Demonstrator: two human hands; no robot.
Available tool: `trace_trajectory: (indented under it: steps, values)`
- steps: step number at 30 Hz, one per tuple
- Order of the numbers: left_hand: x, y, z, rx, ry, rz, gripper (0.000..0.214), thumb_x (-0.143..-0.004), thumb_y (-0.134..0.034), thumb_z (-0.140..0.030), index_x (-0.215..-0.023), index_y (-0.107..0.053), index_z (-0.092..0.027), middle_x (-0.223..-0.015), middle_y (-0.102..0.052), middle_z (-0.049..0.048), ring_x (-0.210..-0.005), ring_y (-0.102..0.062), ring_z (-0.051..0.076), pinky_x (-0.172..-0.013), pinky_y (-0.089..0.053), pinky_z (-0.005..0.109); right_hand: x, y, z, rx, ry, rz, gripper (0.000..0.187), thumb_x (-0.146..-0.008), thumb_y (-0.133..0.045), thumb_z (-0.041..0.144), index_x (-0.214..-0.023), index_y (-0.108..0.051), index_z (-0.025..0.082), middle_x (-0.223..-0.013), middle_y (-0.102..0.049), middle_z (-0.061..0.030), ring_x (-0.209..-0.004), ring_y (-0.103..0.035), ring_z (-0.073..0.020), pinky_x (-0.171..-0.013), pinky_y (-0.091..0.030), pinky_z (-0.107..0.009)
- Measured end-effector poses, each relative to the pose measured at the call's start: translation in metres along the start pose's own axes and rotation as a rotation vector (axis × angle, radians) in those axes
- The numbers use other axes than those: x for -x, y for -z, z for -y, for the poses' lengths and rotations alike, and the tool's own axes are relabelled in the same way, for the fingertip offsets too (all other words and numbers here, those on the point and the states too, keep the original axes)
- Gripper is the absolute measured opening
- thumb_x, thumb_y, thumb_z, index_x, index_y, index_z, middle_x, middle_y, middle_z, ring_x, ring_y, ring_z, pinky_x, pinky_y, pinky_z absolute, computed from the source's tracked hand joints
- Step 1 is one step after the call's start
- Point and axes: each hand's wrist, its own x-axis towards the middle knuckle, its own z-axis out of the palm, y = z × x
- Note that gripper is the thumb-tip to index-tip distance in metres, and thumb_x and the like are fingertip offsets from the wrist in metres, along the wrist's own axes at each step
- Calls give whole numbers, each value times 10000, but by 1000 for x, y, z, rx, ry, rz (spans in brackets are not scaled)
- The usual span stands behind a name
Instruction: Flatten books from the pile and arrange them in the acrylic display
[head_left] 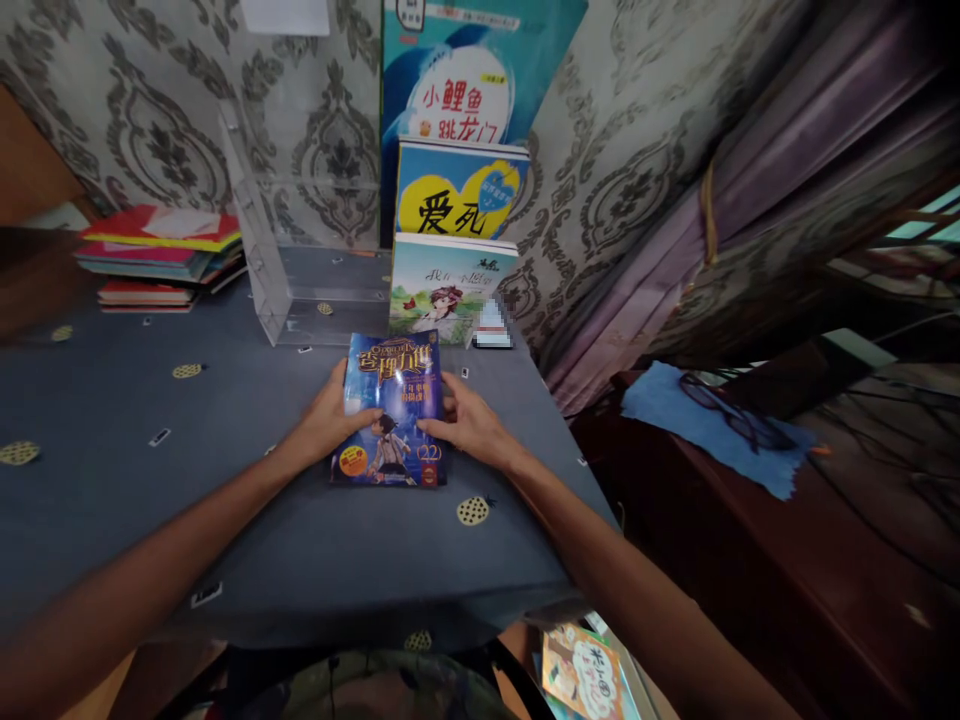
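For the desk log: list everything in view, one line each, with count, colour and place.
blue book: one, dark blue, flat on the table between both hands
standing books: three, teal, yellow-blue, pale green, tiered against the wall
clear stand: one, transparent, left of the standing books
book stack: one, red, yellow, teal, table's far left
table: one, grey-blue cloth
cloth: one, light blue, on dark wood at right
curtain: one, purple, far right
left hand: one, fingers on the blue book's left edge
right hand: one, fingers on its right edge
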Motion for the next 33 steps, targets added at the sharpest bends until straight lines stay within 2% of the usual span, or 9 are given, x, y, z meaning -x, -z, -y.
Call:
trace_trajectory:
  steps: [5,10,13,17,20,23,25,29,33]
  values:
    - [0,-7,2,13,12,24,831,-736,-766,-371,-1445,-385,-166,-1204,-673,112,-1029,-680,268,-941,-548,483,2,3,-4,125,26,-40,766,-822,-761,285,-1494,-398,239,-941,-732,-52,-806,-700,-226,-724,-602,-393]
    - [-1,-13,3,1,48,7,812,-758,-742,-347,-1457,-365,-181,-1235,-675,122,-1038,-689,271,-929,-559,476,2,7,1,106,-3,-39,814,-830,-751,327,-1536,-359,228,-905,-720,-52,-769,-692,-214,-667,-595,-355]
    - [-2,-11,3,-51,63,-10,797,-763,-744,-363,-1452,-387,-185,-1239,-684,119,-1049,-689,275,-947,-552,478,2,9,5,77,-54,-42,877,-814,-752,347,-1565,-316,226,-829,-687,-21,-650,-644,-172,-535,-533,-273]
    - [-1,3,-2,-61,151,117,722,-835,-668,-442,-1453,-391,-190,-1057,-739,98,-789,-724,244,-674,-594,375,4,12,12,127,-157,-53,974,-817,-738,346,-1609,-194,189,-683,-583,58,-471,-486,-99,-391,-373,-196]
    - [-4,18,-16,-342,250,248,524,-903,-559,-467,-1332,-526,-167,-777,-715,48,-552,-659,230,-513,-527,338,7,12,17,187,-197,-27,959,-824,-729,331,-1605,-202,153,-627,-527,86,-444,-445,-93,-392,-366,-203]
    - [-14,23,-32,-819,67,124,334,-938,-522,-426,-1100,-678,-178,-869,-714,102,-816,-704,304,-701,-557,407,9,9,20,279,-199,-13,939,-838,-724,338,-1595,-219,106,-597,-507,90,-462,-469,-117,-434,-399,-235]
    - [-22,16,-35,-969,-76,39,343,-971,-476,-395,-1137,-678,-173,-1079,-702,145,-1041,-666,334,-841,-551,456,10,9,21,353,-191,-10,918,-859,-714,363,-1590,-229,90,-598,-530,76,-504,-513,-141,-488,-422,-258]
    - [-28,-8,-18,-946,-251,74,489,-1004,-430,-421,-1384,-539,-133,-1422,-566,170,-1316,-532,311,-1088,-457,476,14,12,32,645,-152,-24,730,-891,-698,412,-1507,-420,137,-670,-634,10,-648,-619,-202,-622,-456,-305]
    - [-26,-18,6,-884,-304,64,529,-1018,-389,-432,-1448,-483,-139,-1555,-463,160,-1465,-388,305,-1204,-328,501,7,8,48,962,-116,-136,371,-968,-595,375,-1284,-645,188,-853,-733,-96,-848,-688,-282,-749,-493,-373]
